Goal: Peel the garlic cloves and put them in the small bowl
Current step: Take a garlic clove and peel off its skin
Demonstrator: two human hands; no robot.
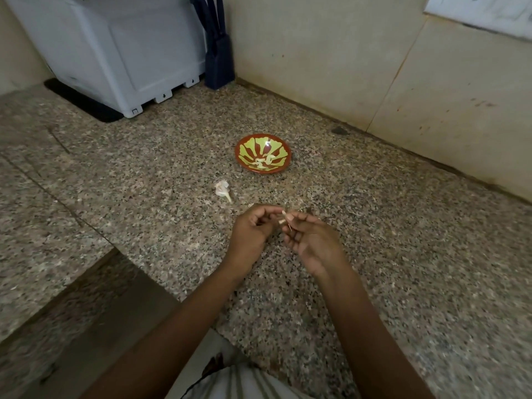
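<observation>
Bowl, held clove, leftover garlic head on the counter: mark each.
small bowl (250, 148): head view, bare inner wall.
garlic clove (282, 216): head view, exposed middle.
garlic head (222, 189): head view, papery body.

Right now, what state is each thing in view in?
left hand: pinches the garlic clove
right hand: pinches the same clove
garlic clove: held between both hands above the counter; how far peeled, cannot tell
small bowl: upright on the counter, holding peeled cloves
garlic head: lying on the counter, apart from the bowl, untouched
</observation>
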